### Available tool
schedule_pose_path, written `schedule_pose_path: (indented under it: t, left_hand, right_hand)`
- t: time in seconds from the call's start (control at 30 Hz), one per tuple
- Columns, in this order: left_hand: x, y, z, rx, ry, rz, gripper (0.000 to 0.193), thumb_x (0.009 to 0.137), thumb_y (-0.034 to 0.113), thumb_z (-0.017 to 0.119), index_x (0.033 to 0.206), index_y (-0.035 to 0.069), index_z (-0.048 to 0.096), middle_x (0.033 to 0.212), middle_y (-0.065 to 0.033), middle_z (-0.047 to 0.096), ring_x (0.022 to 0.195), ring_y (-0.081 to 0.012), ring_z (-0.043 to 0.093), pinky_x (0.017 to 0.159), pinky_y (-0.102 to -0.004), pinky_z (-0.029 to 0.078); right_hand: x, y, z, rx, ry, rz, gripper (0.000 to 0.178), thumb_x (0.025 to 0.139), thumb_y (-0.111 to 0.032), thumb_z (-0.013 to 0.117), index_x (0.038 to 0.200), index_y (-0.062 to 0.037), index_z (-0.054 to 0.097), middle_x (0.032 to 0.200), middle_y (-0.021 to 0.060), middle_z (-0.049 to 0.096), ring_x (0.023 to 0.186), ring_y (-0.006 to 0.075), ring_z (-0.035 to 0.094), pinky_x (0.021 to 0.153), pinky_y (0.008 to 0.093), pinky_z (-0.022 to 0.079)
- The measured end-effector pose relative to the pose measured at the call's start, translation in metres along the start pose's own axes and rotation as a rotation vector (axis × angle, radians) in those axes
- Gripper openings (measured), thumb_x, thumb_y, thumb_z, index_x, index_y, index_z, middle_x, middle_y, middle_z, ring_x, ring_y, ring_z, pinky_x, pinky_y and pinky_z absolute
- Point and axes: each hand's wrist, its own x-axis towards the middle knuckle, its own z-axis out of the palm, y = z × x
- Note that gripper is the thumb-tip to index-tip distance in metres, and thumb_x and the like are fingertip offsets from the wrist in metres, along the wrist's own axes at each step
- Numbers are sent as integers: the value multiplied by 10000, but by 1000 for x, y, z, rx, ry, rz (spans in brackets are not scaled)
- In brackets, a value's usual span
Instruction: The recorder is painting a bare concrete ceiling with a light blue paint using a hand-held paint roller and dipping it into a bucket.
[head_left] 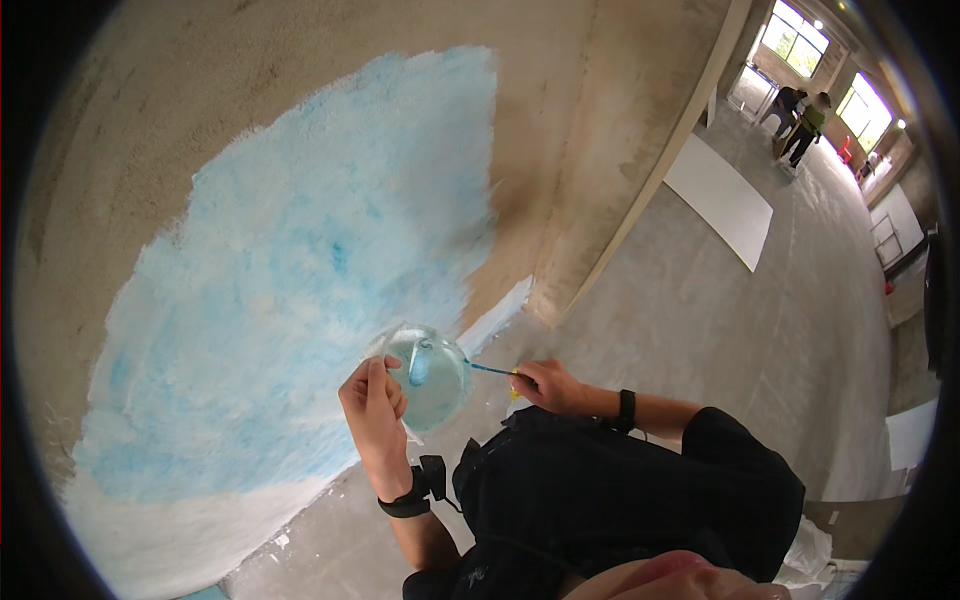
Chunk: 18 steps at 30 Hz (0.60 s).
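Observation:
My left hand (374,398) grips the rim of a clear round plastic tub (462,392). Pale blue-green liquid shows in it, along with a whitish and blue piece that I cannot make out. In my closed right hand (552,386) is a thin paintbrush (490,369), its blue-stained end pointing left at the tub's right rim. Whether the tip touches the rim is hard to tell. Beyond the tub, a broad patch of light blue and white paint (310,250) covers part of the wall, with uneven edges. Something small and yellow (516,393) shows beside my right hand, mostly hidden.
Bare brown-grey wall (560,120) surrounds the painted patch and ends at a corner edge. A white board (722,200) lies on the grey concrete floor (680,330) to the right. Two people (798,125) stand far off near the windows. White spots dot the floor below the wall.

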Motion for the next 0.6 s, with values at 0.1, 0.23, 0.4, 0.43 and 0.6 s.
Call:
schedule_pose_path:
  t: [0.1,0.23,0.4,0.43,0.6]
  left_hand:
    - [1,2,1,-2,4,8,228,956,107,483,827,-61,568,508,72,275,433,-14,190,411,-225,138]
    - [-1,3,2,0,-9,16,227,958,108,478,838,-64,564,515,73,270,436,-14,185,412,-225,134]
    - [-2,5,-1,-11,-8,15,235,961,116,484,831,-62,567,519,74,272,437,-13,185,415,-223,137]
    - [-3,4,-3,-13,1,18,239,962,120,487,828,-61,568,520,75,275,437,-13,189,414,-221,141]
    - [-2,2,-1,12,50,-8,242,963,138,494,826,-40,584,529,79,292,445,-13,225,409,-215,173]
  right_hand:
    - [1,5,1,-6,2,-17,114,858,-66,602,781,-8,542,655,155,567,581,343,570,514,403,441]
    - [1,1,-1,-6,7,-49,120,854,-59,606,775,-10,530,658,159,567,571,352,563,506,403,436]
    - [2,-3,0,25,20,-52,127,852,-54,606,767,-13,521,650,151,560,570,357,558,500,405,432]
    - [0,-2,1,11,14,-46,136,853,-62,606,761,-17,517,647,149,558,570,352,561,501,406,433]
    - [-12,24,14,-109,11,-13,154,861,-97,595,747,-32,515,630,150,534,566,345,555,506,418,430]
